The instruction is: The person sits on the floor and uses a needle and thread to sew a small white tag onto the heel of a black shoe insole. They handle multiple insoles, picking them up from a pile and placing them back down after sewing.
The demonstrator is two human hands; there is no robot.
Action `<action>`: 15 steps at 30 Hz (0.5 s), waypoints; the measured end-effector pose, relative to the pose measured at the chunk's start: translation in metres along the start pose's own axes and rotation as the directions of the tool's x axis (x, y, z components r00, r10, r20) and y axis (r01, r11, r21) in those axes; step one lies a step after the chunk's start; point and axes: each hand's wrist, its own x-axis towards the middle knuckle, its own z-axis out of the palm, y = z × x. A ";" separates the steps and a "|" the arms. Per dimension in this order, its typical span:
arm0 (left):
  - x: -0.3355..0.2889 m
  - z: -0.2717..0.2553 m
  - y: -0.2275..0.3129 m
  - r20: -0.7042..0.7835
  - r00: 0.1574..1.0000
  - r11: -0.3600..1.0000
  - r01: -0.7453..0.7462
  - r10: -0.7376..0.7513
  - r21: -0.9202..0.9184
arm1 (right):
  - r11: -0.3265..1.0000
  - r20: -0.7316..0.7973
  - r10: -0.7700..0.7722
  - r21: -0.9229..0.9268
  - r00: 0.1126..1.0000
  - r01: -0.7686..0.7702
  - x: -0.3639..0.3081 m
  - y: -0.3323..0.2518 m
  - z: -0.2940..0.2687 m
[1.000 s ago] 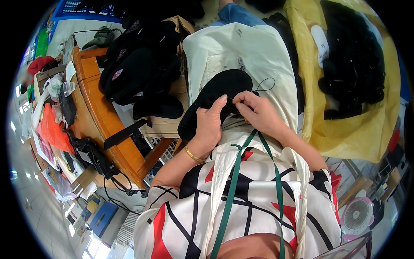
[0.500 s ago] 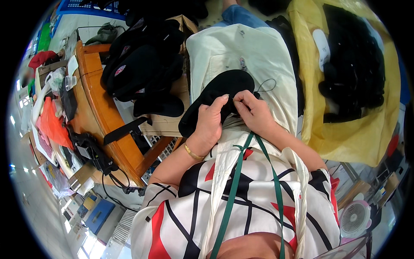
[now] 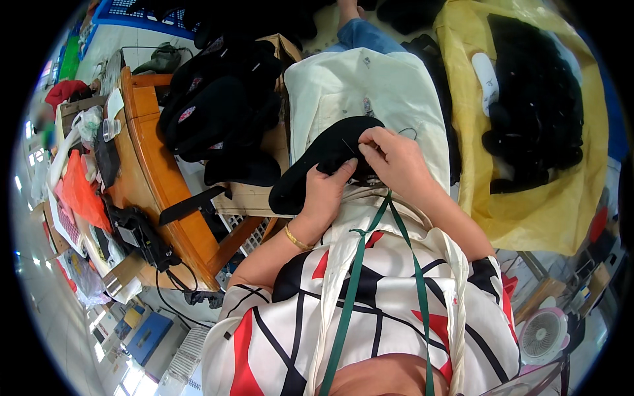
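One flat, oval black sole (image 3: 317, 162) of soft felt-like fabric lies on a cream cloth (image 3: 370, 86) over the lap. The left hand (image 3: 327, 191) grips its near edge, fingers curled around it. The right hand (image 3: 389, 155) pinches narrowly at its far end, beside a thin thread (image 3: 409, 131). Left, an orange wooden table (image 3: 155, 178) crowds close under a pile of black pieces (image 3: 218, 112); right, a yellow sheet (image 3: 548, 198) carries more.

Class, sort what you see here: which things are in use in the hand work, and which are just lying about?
In use: black cloth piece, left hand, right hand, thread, cream lap cloth.

Lying about: black pile, wooden table, yellow sheet, fan.
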 end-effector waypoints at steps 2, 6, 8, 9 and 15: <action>-0.001 0.000 0.001 0.009 1.000 0.990 -0.013 0.012 0.138 | 0.999 -0.007 0.004 0.050 1.000 -0.004 -0.002 -0.002 -0.001; 0.006 -0.010 -0.005 0.069 0.992 0.926 -0.120 0.102 0.358 | 0.986 -0.127 -0.133 0.080 0.983 0.144 -0.003 0.003 0.008; 0.017 -0.015 -0.011 0.052 0.990 0.914 -0.142 0.132 0.380 | 0.959 -0.387 -0.262 0.001 0.884 0.285 0.015 0.008 0.003; 0.026 -0.021 -0.010 0.147 0.950 0.866 -0.311 0.274 0.391 | 0.975 -0.451 -0.148 0.083 0.880 0.207 0.026 0.006 -0.010; 0.066 -0.022 0.052 0.429 0.829 0.659 -0.551 0.359 0.512 | 0.504 0.283 0.250 0.778 0.926 -0.374 0.014 -0.021 -0.052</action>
